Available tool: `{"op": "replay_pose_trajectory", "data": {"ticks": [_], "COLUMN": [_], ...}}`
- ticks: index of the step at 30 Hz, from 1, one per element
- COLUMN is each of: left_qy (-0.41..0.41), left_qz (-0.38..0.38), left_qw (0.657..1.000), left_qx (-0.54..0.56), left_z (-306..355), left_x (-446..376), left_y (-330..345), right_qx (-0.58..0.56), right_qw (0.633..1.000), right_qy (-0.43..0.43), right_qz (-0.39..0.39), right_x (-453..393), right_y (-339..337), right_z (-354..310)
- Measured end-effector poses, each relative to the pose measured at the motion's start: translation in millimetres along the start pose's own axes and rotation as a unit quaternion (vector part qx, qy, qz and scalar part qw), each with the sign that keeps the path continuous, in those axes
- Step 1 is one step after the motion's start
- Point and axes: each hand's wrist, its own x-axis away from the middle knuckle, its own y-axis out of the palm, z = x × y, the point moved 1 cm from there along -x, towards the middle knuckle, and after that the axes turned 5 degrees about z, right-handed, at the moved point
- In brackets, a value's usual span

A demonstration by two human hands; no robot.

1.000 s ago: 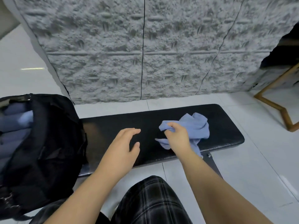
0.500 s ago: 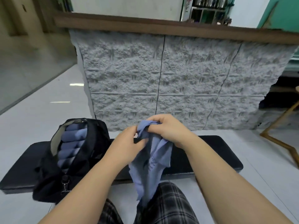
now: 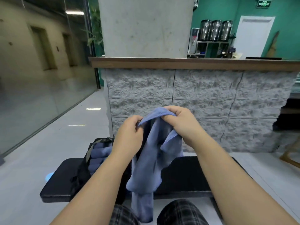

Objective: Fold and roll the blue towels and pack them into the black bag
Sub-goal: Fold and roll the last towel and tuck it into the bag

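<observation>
A blue towel (image 3: 149,169) hangs crumpled in the air over the black bench (image 3: 186,177). My left hand (image 3: 129,132) pinches its top edge at the left. My right hand (image 3: 181,124) grips the same edge at the right, fingers curled round the cloth. The towel's lower end drops past the bench's front edge toward my knees. The black bag (image 3: 82,169) stands open on the bench's left part, with several rolled blue towels (image 3: 99,153) stacked inside. My left forearm hides part of the bag.
A grey stone-textured counter front (image 3: 203,108) with a wooden top stands right behind the bench. White tiled floor spreads to the left, with a glass wall beyond. A wooden frame leg (image 3: 290,158) shows at the far right.
The towel has been lifted from the bench's right part into the air. My left hand has taken hold of its top edge. The view has tilted upward.
</observation>
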Motion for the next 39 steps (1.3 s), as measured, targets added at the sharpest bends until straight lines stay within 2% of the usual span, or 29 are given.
{"op": "replay_pose_trajectory", "data": {"ticks": [4, 9, 12, 13, 15, 18, 20, 22, 24, 26, 29, 31, 35, 39], "left_qy": [-0.023, -0.114, -0.173, -0.191, -0.2, -0.157, -0.102, -0.046, 0.001, 0.045, 0.104, 0.111, 0.033, -0.058], "left_qz": [0.012, -0.012, -0.025, -0.034, -0.049, -0.053, -0.056, -0.072, -0.104, -0.129, -0.146, -0.137, -0.084, -0.1], "left_qw": [0.999, 0.989, 0.98, 0.978, 0.978, 0.986, 0.993, 0.996, 0.994, 0.991, 0.981, 0.976, 0.983, 0.982], "left_qx": [-0.033, -0.094, -0.097, -0.081, -0.042, -0.001, 0.001, 0.016, 0.021, 0.006, -0.07, -0.126, -0.159, -0.147], "left_z": [-8.9, -44.0, -59.0, -62.5, -64.4, -45.9, -24.7, -5.3, 7.1, 11.0, 2.9, -9.2, -32.7, -51.8], "left_x": [-7.2, -12.4, -17.4, -18.2, -17.9, -14.8, -11.8, -7.8, -3.8, -0.6, -0.7, -2.6, 0.6, 10.1], "left_y": [-6.2, -4.0, -7.3, -7.7, -6.2, -0.7, 5.1, 11.4, 14.0, 8.8, -4.2, -11.6, -22.1, -19.4], "right_qx": [-0.062, -0.16, -0.224, -0.207, -0.099, 0.032, 0.087, 0.167, 0.254, 0.291, 0.224, 0.193, 0.16, 0.134], "right_qw": [0.997, 0.981, 0.96, 0.959, 0.972, 0.987, 0.994, 0.983, 0.96, 0.953, 0.974, 0.98, 0.985, 0.989], "right_qy": [0.013, 0.067, 0.101, 0.111, 0.115, 0.078, 0.048, 0.022, 0.017, 0.036, 0.039, 0.048, 0.044, 0.036], "right_qz": [0.04, 0.083, 0.136, 0.158, 0.179, 0.134, 0.05, -0.067, -0.119, -0.073, -0.016, -0.007, -0.051, -0.048], "right_x": [-0.7, 3.5, 4.9, 3.5, 0.9, 5.3, 13.7, 22.9, 26.9, 25.8, 25.9, 25.9, 24.8, 23.2], "right_y": [-7.5, -28.0, -41.0, -44.9, -49.7, -38.2, -18.8, 6.1, 25.8, 30.9, 25.8, 18.0, 8.4, 2.1], "right_z": [-11.3, -11.2, -9.7, -7.2, -2.5, 0.3, 4.4, 13.2, 27.2, 33.9, 37.7, 36.4, 33.6, 30.2]}}
